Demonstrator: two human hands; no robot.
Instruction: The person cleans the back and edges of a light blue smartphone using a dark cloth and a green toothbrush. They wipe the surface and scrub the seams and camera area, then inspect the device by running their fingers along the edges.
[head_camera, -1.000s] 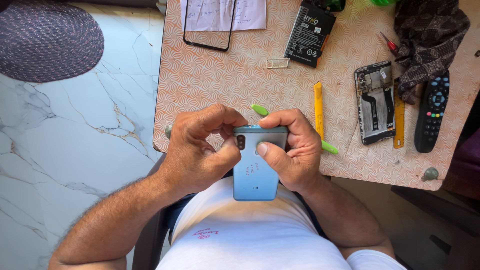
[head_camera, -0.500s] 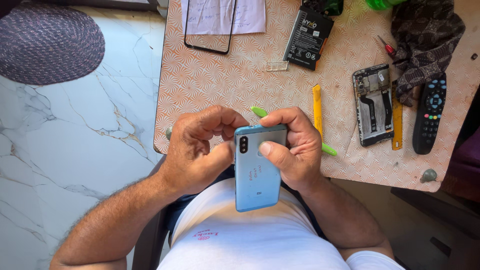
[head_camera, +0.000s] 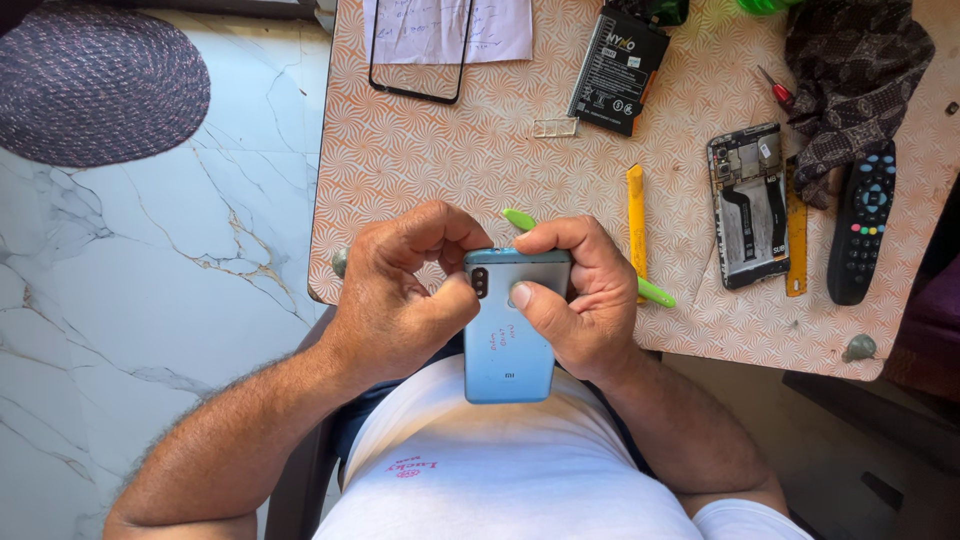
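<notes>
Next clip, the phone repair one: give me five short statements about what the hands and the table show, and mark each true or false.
1. Both hands grip the light blue phone, with its back and camera facing up. True.
2. The right hand holds the yellow pry tool. False: the tool lies on the table, untouched.
3. A black remote control lies near the table's right edge. True.
4. The black battery is fitted into the blue phone. False: it lies on the table's far side, apart from the phone.
5. The left hand rests flat on the table. False: it is curled around the phone's upper left corner.
</notes>
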